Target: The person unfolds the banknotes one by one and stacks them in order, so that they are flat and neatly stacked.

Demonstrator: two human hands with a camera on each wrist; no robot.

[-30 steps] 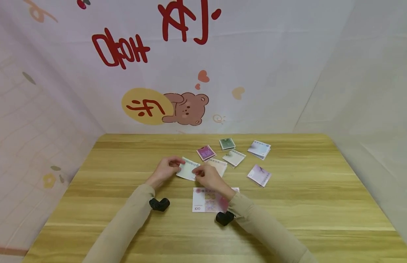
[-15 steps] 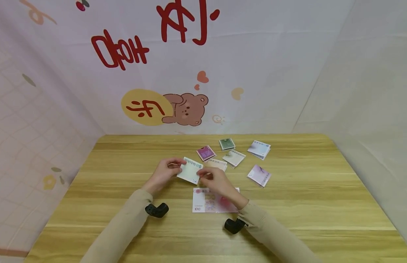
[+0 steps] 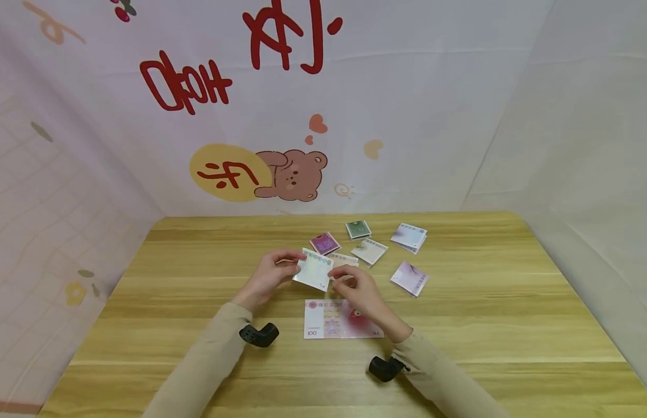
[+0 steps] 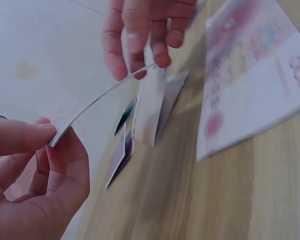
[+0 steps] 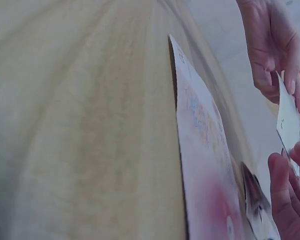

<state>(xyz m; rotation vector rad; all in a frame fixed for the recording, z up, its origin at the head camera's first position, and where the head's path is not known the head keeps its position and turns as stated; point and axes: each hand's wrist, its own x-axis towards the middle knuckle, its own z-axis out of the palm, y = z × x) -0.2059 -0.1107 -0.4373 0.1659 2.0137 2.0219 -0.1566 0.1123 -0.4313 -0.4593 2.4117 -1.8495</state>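
Between both hands, lifted above the table, is a pale green folded banknote point(image 3: 314, 273). My left hand point(image 3: 271, 276) pinches its left edge with thumb and fingers. The right hand point(image 3: 360, 290) holds the opposite edge by its fingertips. Seen edge-on in the left wrist view, the banknote point(image 4: 97, 97) bows slightly. Nearer to me, below the right hand, a pink 100 banknote point(image 3: 318, 328) lies spread flat. Just behind the held note, partly covered by it, is a folded peach-toned banknote point(image 3: 346, 260).
Farther back on the wooden table point(image 3: 198, 249) lie more folded banknotes: a magenta one point(image 3: 325, 243), a dark green one point(image 3: 358, 229) and a cream one point(image 3: 369, 251). To the right are a pale blue one point(image 3: 408, 235) and a light purple one point(image 3: 409, 278). A printed cloth point(image 3: 407, 104) hangs behind.
My right hand has moved from over the pale green banknote to its right edge. Both hands have shifted slightly right with the banknote, whose face now shows more fully.
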